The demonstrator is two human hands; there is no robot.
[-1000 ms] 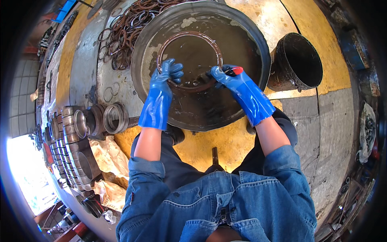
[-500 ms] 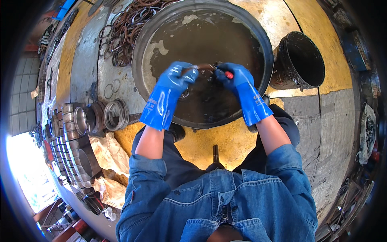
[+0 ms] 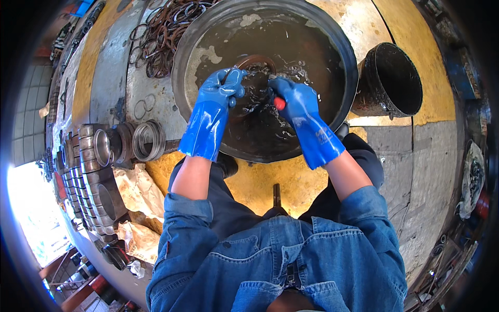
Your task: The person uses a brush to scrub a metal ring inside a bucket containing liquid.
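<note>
While murky water (image 3: 283,44) ripples, left hand (image 3: 221,86) clamped on brown ring (image 3: 258,58), right hand (image 3: 296,98) around red handle (image 3: 279,103)

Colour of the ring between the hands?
The ring is brown where visible; best seen in the head view.

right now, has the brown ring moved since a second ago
Yes: judged against the basin, the far edge of the brown ring has shifted away from the far rim, toward the person.

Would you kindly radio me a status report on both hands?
Left hand holding brown ring; right hand gripping red-handled tool. Ring partly in murky liquid inside basin. Dark liquid obscures ring's near side.
</note>
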